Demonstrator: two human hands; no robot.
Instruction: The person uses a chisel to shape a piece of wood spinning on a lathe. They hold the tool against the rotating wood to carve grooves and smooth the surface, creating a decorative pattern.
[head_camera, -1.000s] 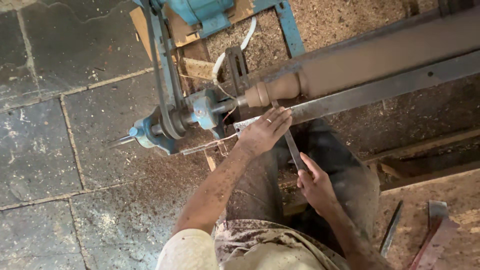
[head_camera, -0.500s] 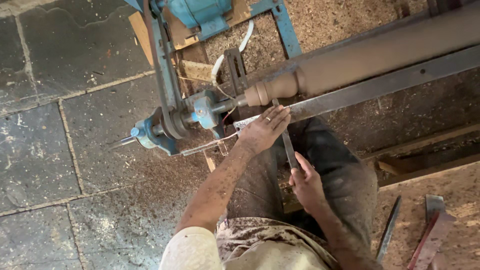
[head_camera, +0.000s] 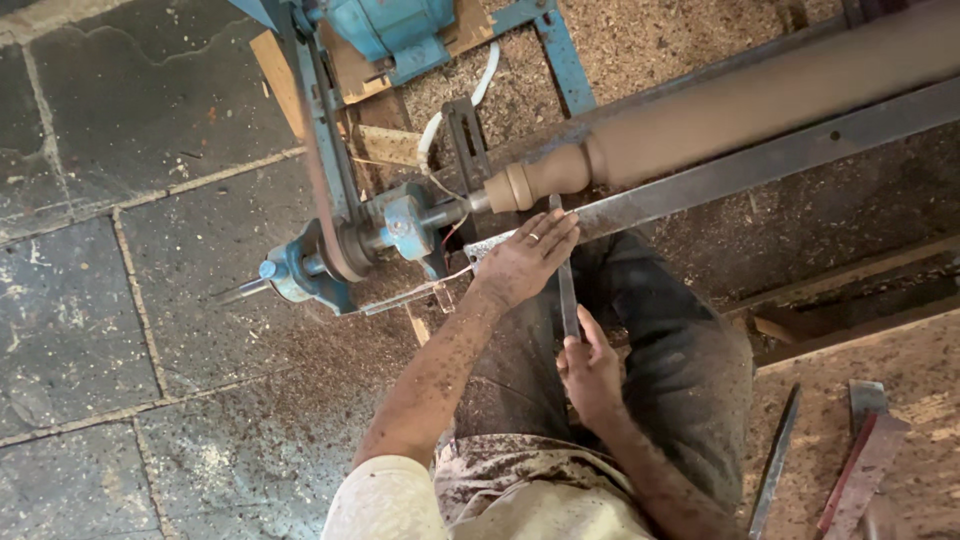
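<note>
Left hand (head_camera: 520, 262) presses chisel (head_camera: 567, 290) onto tool rest (head_camera: 760, 165); right hand (head_camera: 590, 372) closed round its handle. Spindle (head_camera: 740, 105) on lathe, left: end beads cut, long shaft plain.

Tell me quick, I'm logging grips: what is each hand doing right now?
Left hand: fingers laid over the chisel blade, pressing it on the metal tool rest.
Right hand: closed around the chisel's handle end.

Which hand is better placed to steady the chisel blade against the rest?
Left. The left hand already lies over the chisel at the metal rest, beside the turned wood; the right hand holds the handle end.
</note>
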